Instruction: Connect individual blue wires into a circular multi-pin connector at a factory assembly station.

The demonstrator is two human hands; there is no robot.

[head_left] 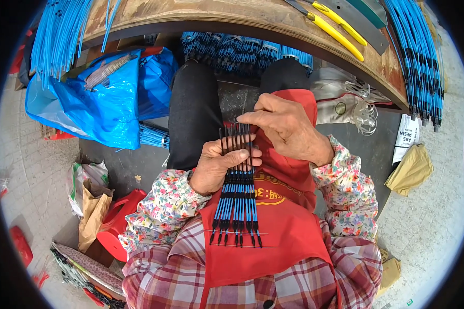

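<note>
My left hand is closed around a fan of several thin blue-and-black rods, thumb across the front and fingertips showing at the right side. Their black ends point away from me; the banded blue parts spread toward my waist over a red apron. Two thin wire-like lines cross the rods near their lower ends. My right hand is at the far tips, its index finger stretched left to the top of a rod and the other fingers curled. Anything pinched there is too small to make out.
Ahead is a wooden bench with yellow-handled pliers and bundles of blue rods at its right end. A blue plastic bag with a fish-shaped item lies left, a red container below it. A yellowish cloth lies right.
</note>
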